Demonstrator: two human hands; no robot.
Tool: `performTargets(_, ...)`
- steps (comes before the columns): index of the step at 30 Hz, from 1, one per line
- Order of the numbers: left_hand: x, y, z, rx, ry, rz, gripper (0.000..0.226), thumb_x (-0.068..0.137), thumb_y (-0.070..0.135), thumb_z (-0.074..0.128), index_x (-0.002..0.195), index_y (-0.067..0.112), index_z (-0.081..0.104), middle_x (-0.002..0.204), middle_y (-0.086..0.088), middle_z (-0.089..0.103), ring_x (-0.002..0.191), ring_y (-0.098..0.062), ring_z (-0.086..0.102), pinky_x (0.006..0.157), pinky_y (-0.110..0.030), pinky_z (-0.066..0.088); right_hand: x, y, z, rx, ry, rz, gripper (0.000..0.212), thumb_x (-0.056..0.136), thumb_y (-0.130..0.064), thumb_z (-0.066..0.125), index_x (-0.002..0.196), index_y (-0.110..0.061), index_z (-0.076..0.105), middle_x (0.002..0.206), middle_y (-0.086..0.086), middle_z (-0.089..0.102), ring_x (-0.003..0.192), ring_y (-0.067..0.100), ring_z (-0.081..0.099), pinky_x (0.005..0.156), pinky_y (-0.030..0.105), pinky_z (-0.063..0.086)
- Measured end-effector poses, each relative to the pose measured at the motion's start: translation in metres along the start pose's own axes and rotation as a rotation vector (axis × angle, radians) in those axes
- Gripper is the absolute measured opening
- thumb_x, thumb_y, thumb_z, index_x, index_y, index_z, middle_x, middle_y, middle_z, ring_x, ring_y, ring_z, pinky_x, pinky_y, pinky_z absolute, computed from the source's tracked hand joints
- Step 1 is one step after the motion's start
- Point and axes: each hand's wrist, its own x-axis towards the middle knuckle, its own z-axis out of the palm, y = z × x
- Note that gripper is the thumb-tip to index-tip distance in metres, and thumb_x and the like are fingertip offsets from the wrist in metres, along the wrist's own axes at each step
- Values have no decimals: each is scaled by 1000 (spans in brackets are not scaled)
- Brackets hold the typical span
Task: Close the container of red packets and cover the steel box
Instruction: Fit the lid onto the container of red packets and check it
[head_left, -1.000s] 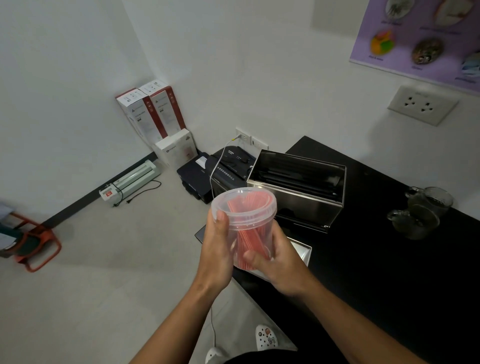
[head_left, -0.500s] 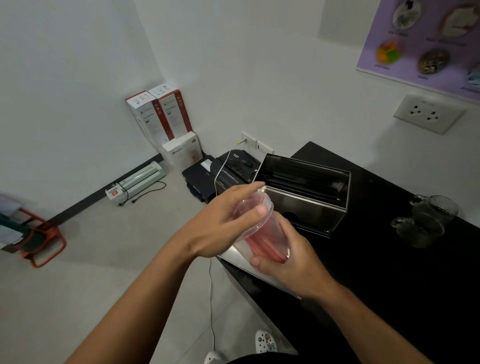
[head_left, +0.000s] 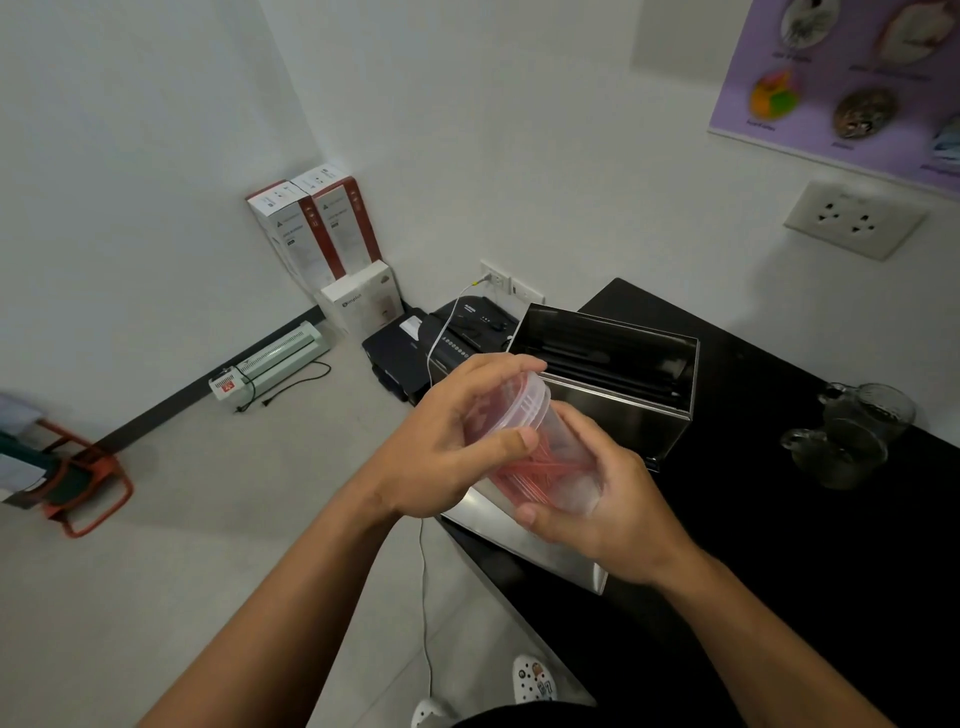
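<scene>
The right hand (head_left: 597, 512) wraps the lower part of the tilted clear container (head_left: 524, 447) of red packets (head_left: 519, 470), held above the counter's (head_left: 779, 571) near-left corner. The left hand (head_left: 447, 441) curls over its lid (head_left: 511, 402), thumb pressed on the side. Under them lies a flat steel cover (head_left: 524, 535); behind stands the open steel box (head_left: 613, 384).

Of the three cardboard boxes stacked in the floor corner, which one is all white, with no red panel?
The low white box in front, nearest the black machine. The two tall boxes behind it stand upright against the wall and each has a dark red side.
</scene>
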Motion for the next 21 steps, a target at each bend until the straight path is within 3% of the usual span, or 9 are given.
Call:
performTargets(2, 0, -1, -1, -22, -16, 15, 63, 92, 39, 66, 148, 14, 56, 137, -3, 55, 126, -22, 60, 98, -36, 57, 2, -3, -2, 70, -52, 11, 79, 80, -38, 92, 149, -35, 52, 135, 1, 72, 124, 25, 71, 103, 34, 56)
performTargets(5, 2, 0, -2, -46, -53, 44, 64, 92, 36, 65, 149, 9, 54, 137, -8, 54, 125, -25, 60, 98, -42, 58, 5, -1, -5, 220, -101, 76, 79, 83, -37, 88, 151, -19, 52, 137, 14, 69, 125, 36, 69, 105, 46, 56)
performTargets(9, 6, 2, -4, -42, -136, 96, 67, 94, 41, 68, 148, 4, 53, 138, -11, 55, 123, -25, 59, 97, -31, 50, 5, 6, -1, 367, -226, 165, 86, 93, -63, 64, 144, 6, 53, 136, 40, 59, 126, 59, 57, 109, 70, 43)
performTargets(11, 8, 3, -6, -44, -160, 106, 72, 95, 51, 68, 149, 6, 53, 139, -9, 54, 122, -24, 60, 96, -28, 50, 6, 7, 0, 359, -240, 171, 86, 96, -66, 58, 146, 4, 52, 139, 37, 59, 130, 55, 57, 113, 66, 43)
performTargets(15, 10, 0, -11, -23, -154, 114, 67, 90, 37, 69, 149, 9, 53, 138, -7, 55, 121, -22, 60, 93, -26, 51, 11, 7, -2, 356, -275, 150, 83, 98, -64, 57, 149, 1, 51, 142, 32, 60, 132, 50, 59, 113, 54, 47)
performTargets(18, 11, 1, -11, -47, -161, 118, 76, 91, 53, 72, 150, 10, 53, 138, -9, 54, 122, -25, 60, 94, -30, 52, 12, 11, 1, 456, -321, 166, 84, 98, -63, 58, 153, -1, 46, 146, 35, 55, 136, 52, 54, 115, 58, 43)
performTargets(21, 10, 2, -9, -72, -190, 100, 81, 91, 62, 69, 151, 11, 52, 138, -7, 53, 122, -26, 60, 94, -32, 53, 11, 13, 3, 642, -404, 203, 78, 98, -63, 58, 153, -8, 51, 142, 26, 62, 128, 36, 63, 108, 48, 49)
